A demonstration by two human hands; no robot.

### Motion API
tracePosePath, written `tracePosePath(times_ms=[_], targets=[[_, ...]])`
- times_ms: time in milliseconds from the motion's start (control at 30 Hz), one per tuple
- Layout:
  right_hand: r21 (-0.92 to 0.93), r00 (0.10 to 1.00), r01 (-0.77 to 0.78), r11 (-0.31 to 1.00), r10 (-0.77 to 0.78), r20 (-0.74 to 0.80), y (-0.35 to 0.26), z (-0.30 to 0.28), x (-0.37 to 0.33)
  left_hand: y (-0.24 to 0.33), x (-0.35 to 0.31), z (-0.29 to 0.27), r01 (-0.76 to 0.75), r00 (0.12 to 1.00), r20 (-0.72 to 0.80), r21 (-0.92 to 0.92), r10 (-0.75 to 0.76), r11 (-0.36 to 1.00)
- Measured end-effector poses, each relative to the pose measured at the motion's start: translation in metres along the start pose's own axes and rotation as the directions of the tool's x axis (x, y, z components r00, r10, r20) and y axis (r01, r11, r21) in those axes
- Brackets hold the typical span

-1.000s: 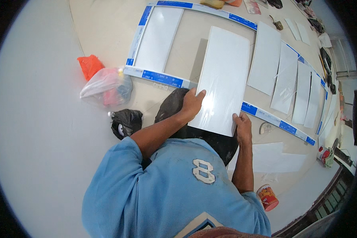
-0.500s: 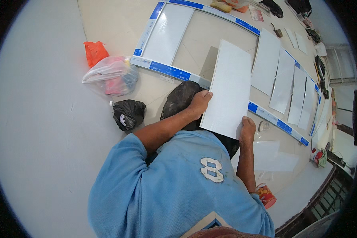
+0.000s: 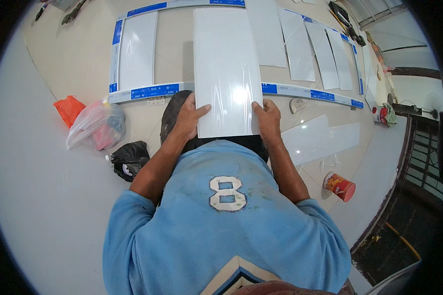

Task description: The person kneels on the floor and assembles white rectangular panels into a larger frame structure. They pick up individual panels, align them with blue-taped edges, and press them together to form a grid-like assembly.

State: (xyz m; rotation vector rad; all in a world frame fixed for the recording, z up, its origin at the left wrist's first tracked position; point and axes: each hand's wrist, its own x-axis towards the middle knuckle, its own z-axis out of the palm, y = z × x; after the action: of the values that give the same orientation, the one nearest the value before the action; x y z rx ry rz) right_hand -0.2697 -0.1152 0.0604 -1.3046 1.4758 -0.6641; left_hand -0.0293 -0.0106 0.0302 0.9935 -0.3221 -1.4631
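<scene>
A long white panel (image 3: 226, 69) stands tilted in front of me, its glossy face toward me. My left hand (image 3: 189, 118) grips its left edge near the lower end, thumb on the face. My right hand (image 3: 268, 118) grips the opposite edge the same way; the fingers behind the panel are partly hidden. Past the panel lies a frame of white bars with blue tape (image 3: 155, 91) on the floor. One white panel (image 3: 138, 49) lies inside its left end, and several more, such as this panel (image 3: 298, 46), lie across its right part.
To my left are an orange bag (image 3: 70, 109), a clear plastic bag with coloured contents (image 3: 101, 125) and a black plastic bag (image 3: 131, 160). On my right, white sheets (image 3: 307, 140) lie on the tiles, near a red tin (image 3: 339, 186) on its side. A dark grille (image 3: 423, 152) stands farther right.
The held panel has swung from a slant to nearly straight ahead of me, both hands still on its edges. My view has turned to the right, so the floor things appear shifted.
</scene>
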Motion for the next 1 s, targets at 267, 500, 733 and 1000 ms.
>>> tracePosePath(times_ms=[267, 500, 733, 1000], targets=[[0.101, 0.979, 0.203, 0.974, -0.202, -0.022, -0.018, -0.003, -0.015, 0.016, -0.01, 0.016, -0.132, 0.991, -0.004, 0.019, 0.132, 0.991], [0.052, 0.951, 0.31, 0.949, -0.31, -0.016, -0.012, 0.006, -0.012, 0.018, -0.014, 0.01, -0.177, 0.982, -0.029, 0.201, 0.187, 0.963], [0.02, 0.964, 0.264, 0.964, -0.263, -0.042, 0.004, 0.022, -0.004, 0.011, -0.009, 0.013, -0.049, 0.933, -0.308, 0.399, 0.185, 0.916], [0.176, 0.993, -0.062, 0.982, 0.043, 0.113, 0.051, 0.009, 0.124, 0.02, 0.027, 0.0, 0.113, 0.885, -0.452, 0.439, 0.11, 0.891]])
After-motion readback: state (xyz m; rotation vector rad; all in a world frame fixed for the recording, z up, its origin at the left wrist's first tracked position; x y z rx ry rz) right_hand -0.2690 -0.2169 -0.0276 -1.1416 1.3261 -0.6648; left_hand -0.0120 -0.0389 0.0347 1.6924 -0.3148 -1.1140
